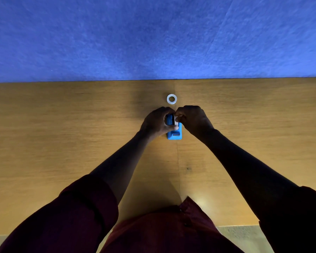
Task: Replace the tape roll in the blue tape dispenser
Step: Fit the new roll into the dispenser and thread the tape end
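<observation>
- My dark red shirt (pixel 164 232) is filling the bottom of the view, nearest the camera, with its sleeves (pixel 71 212) pushed up on both forearms.
- I am standing at a wooden counter (pixel 62 134), and both my arms are reaching forward over it toward its middle.
- The dispenser (pixel 175 133), blue, is sitting on the counter between my hands, its near end facing me and showing a dark slot.
- My left hand (pixel 156 123) is curling around the dispenser's far left side, fingers bent over the top and thumb pressing near its middle, so it is gripping the body.
- My right hand (pixel 193 118) is closing into a pinch at the dispenser's top, fingertips meeting on something pale and narrow there; it is too small and shaded for me to say whether that is tape or part of the roll.
- The two hands are almost touching each other above the dispenser.
- A white tape roll (pixel 171 98) is lying flat on the counter just beyond my hands, apart from them and from the dispenser.
- A blue felt-like wall (pixel 153 37) is rising behind the counter's far edge.
</observation>
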`<act>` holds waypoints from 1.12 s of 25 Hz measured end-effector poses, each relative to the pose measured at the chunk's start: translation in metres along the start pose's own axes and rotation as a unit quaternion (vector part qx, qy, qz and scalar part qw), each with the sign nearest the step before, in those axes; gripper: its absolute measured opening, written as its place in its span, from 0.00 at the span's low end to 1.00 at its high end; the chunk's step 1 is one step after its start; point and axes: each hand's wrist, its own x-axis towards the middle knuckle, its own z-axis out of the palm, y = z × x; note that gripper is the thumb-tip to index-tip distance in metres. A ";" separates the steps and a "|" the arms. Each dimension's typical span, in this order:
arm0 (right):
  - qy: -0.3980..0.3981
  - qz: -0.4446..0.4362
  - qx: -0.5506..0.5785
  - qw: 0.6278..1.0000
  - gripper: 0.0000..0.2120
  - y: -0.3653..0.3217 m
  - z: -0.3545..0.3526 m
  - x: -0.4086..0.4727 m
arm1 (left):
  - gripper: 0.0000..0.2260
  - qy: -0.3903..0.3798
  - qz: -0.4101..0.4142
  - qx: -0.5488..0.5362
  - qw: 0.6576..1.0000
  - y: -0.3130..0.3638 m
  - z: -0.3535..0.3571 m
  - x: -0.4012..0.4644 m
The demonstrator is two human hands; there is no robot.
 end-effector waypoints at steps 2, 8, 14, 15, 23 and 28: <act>-0.013 -0.005 -0.006 1.000 0.05 0.000 -0.002 0.000 | 0.24 -0.004 -0.006 0.000 1.000 0.000 0.000 0.000; -0.011 0.006 -0.002 1.000 0.05 -0.001 -0.004 0.005 | 0.23 -0.005 -0.003 0.007 1.000 -0.001 0.001 0.001; -0.009 0.000 -0.025 1.000 0.06 -0.001 -0.005 0.008 | 0.22 -0.003 0.005 0.001 1.000 -0.001 0.000 0.001; -0.011 -0.001 -0.027 1.000 0.06 0.000 -0.004 0.009 | 0.22 -0.003 0.005 0.000 1.000 -0.001 0.000 0.001; -0.006 -0.026 -0.066 0.997 0.04 0.002 0.001 0.010 | 0.22 -0.007 -0.003 0.002 1.000 -0.001 -0.001 0.002; 0.016 -0.008 -0.044 0.999 0.05 0.004 0.006 0.010 | 0.24 -0.008 -0.002 0.001 1.000 -0.001 -0.002 0.002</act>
